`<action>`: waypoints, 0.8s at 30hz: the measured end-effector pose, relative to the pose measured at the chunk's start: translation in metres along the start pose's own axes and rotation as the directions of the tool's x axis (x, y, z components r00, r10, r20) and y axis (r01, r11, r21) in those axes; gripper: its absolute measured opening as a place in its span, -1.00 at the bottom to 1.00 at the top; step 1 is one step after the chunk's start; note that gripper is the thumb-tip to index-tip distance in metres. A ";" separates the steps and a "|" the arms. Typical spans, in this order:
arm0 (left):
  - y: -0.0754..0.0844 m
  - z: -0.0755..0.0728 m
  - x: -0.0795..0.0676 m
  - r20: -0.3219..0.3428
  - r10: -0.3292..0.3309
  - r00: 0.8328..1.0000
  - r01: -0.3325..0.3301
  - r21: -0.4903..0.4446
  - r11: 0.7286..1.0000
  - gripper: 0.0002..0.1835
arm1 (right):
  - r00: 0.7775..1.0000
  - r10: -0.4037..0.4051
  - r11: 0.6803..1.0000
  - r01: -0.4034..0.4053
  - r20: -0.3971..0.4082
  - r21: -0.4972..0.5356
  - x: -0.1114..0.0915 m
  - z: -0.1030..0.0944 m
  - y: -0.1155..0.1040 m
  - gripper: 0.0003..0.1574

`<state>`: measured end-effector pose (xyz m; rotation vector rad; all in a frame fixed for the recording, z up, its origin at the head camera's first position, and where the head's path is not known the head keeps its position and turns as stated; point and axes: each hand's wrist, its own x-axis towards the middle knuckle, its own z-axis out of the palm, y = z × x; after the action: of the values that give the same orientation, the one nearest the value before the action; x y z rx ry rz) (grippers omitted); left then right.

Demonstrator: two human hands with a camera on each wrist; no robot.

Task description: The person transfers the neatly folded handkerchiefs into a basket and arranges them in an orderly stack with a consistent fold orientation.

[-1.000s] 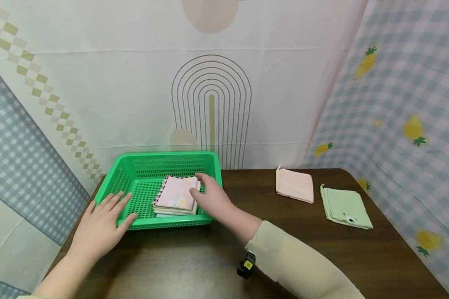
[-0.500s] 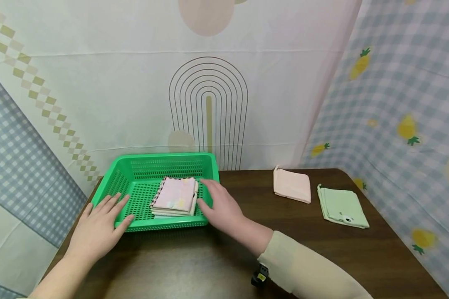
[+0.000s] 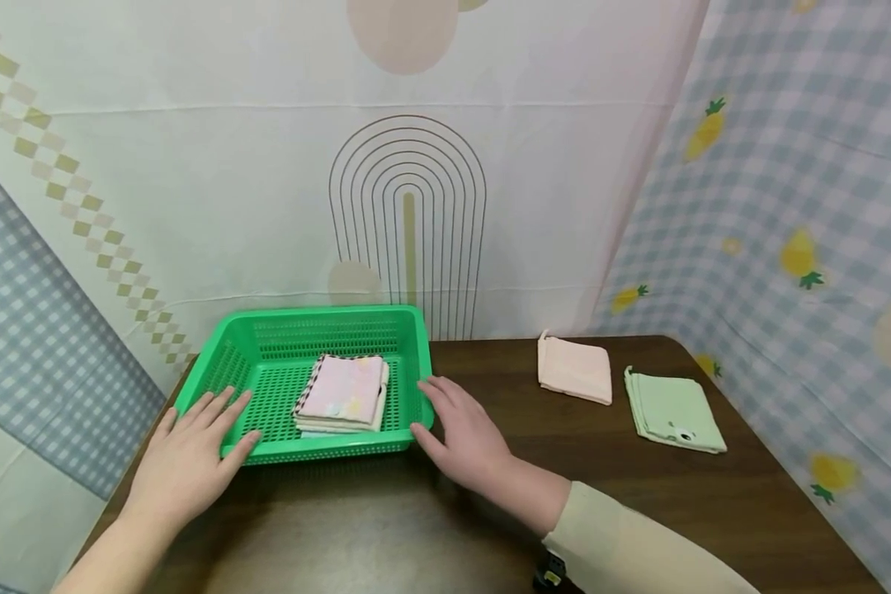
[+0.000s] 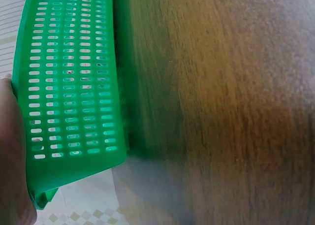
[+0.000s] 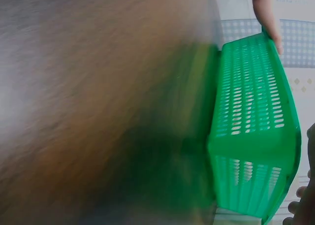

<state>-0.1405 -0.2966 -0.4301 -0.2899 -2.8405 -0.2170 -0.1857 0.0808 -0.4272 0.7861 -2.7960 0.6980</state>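
Note:
A green perforated plastic basket (image 3: 319, 448) stands at the table's back left. Inside it, toward the right, lies a stack of folded small towels (image 3: 343, 390), a pink one with a checked edge on top. My left hand (image 3: 184, 459) rests on the basket's front left corner with its fingers extended over the rim. At the opposite front corner, my right hand (image 3: 466, 435) is beside the basket, fingertips right at the rim and nothing in its grasp. The left wrist view shows the basket's wall (image 4: 71, 102) close to the left hand (image 4: 10, 156).
On the right of the dark wooden table (image 3: 327, 528) lie a folded pale pink towel (image 3: 575, 371) and a folded light green towel (image 3: 676, 411) with an eye design. A patterned cloth backdrop (image 3: 267, 206) hangs directly behind the basket and table.
My right hand has drawn away from the towel stack, out of the basket to its right rim. The left hand stays on the basket corner. The view has shifted slightly.

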 end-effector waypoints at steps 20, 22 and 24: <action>-0.002 0.003 0.000 -0.017 0.011 1.000 -0.011 0.000 1.000 -0.26 | 0.996 0.041 0.994 -0.032 0.076 -0.107 -0.045 -0.003 0.048 -0.17; -0.002 0.003 0.000 -0.018 0.010 1.000 -0.010 -0.003 1.000 -0.26 | 0.996 0.057 0.993 -0.048 0.075 -0.112 -0.047 -0.004 0.052 -0.19; -0.002 0.002 0.000 -0.017 0.011 1.000 -0.011 -0.003 1.000 -0.26 | 0.994 0.072 0.991 -0.062 0.078 -0.119 -0.049 -0.005 0.055 -0.19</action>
<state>-0.1421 -0.2984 -0.4326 -0.3028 -2.8216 -0.2210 -0.1728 0.1467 -0.4572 0.7185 -2.9179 0.5181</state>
